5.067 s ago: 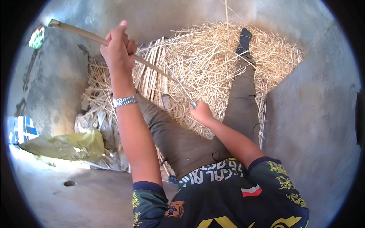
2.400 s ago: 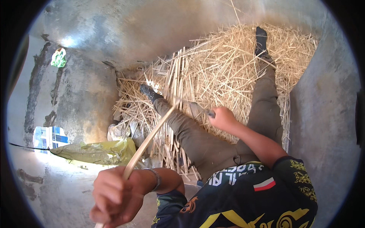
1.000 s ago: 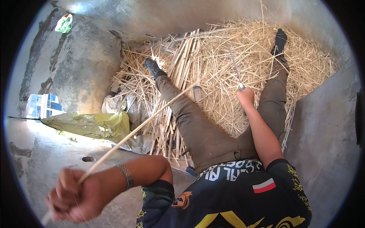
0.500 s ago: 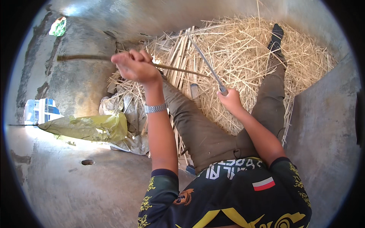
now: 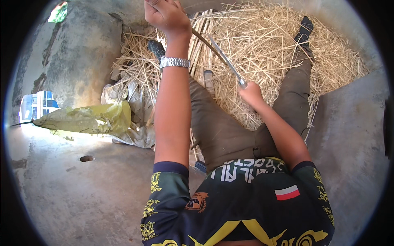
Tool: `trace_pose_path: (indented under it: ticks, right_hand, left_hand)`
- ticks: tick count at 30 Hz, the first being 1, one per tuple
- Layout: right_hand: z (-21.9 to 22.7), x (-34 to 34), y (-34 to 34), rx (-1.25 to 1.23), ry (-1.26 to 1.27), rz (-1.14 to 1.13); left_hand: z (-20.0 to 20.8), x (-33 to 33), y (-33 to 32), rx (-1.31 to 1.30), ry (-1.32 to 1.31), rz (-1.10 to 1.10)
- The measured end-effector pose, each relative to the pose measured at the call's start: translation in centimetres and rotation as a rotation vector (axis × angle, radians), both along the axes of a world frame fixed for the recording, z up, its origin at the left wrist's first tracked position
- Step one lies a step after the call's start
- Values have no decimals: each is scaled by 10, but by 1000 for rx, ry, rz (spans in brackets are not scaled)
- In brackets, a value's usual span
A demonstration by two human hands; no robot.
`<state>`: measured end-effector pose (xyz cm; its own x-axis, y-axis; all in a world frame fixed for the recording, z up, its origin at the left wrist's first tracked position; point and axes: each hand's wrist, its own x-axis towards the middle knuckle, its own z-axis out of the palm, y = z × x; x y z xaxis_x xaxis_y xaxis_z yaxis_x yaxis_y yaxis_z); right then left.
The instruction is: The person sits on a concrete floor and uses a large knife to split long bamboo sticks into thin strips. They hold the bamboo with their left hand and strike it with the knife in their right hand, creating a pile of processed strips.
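My left hand (image 5: 167, 18) is raised at the top edge, its fingers closed round a thin brown strip (image 5: 205, 42) that looks like bamboo or wood. From that fist the strip slants down to the right. Its lower end reaches the blade of a long knife (image 5: 230, 67), where the two cross or nearly touch. My right hand (image 5: 251, 94) grips the knife's handle low between my thighs, with the blade pointing up and away. Whatever part of the strip lies beyond my left fist is out of view.
A heap of pale shavings (image 5: 258, 45) spreads round my outstretched legs. Longer split strips (image 5: 198, 33) lie at its left. Between my thighs is a flat wooden piece (image 5: 209, 82) with a grey end. A yellow plastic sheet (image 5: 94, 119) hangs at left; concrete walls (image 5: 349, 119) enclose the spot.
My left hand has moved up and slightly right, drawing the strip from nearly level to a steep slant. The knife stays in my right hand, almost unmoved. The whole view has shifted slightly.
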<state>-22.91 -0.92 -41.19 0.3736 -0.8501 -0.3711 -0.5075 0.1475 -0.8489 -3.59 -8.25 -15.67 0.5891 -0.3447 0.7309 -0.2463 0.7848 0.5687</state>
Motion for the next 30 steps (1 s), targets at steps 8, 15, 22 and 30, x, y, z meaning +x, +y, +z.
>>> trace_pose_path:
  ticks: [8,15,22,30]
  right_hand:
    - [4,21,21,-5,-646,-178]
    - [2,17,2,234,-211,-66]
    - [56,23,2,-90,-555,-155]
    - [-10,19,5,344,-27,-130]
  left_hand:
    - [4,14,6,30,-74,85]
    - [3,32,-3,18,-119,98]
    - [8,47,5,99,27,-101]
    - [13,36,-8,75,179,-112]
